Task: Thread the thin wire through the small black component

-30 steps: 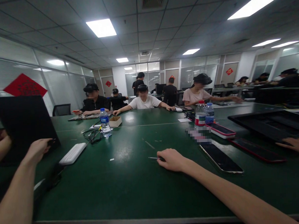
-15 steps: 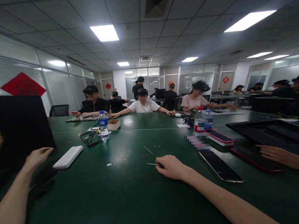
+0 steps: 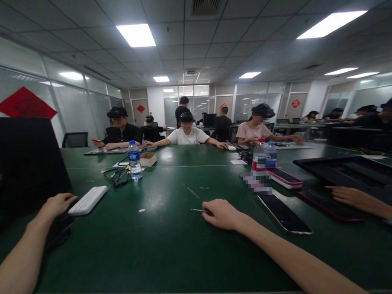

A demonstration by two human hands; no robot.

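The right hand [image 3: 222, 214] is closed around the dark handle of what looks like a slim screwdriver [image 3: 197, 210], its thin metal shaft pointing left, low over the middle of the green table [image 3: 175, 256]. The left hand [image 3: 57, 204] is near the close end of a white power strip [image 3: 88, 200], beside the edge of an upright black panel [image 3: 27, 158]; its fingers are bent together, and I cannot tell whether they pinch or touch anything. The step in hand seems to be simply holding the tool ready — its tip meets no screw or part that can be seen. Any next move with it would call for a firm grip, a turned wrist and a workpiece under the tip, with the left hand free to steady that. A black-screened smartphone [image 3: 285, 214] lies to the right of the forearm, and a neighbour's hand [image 3: 354, 196] is close to a red-edged phone [image 3: 331, 206].
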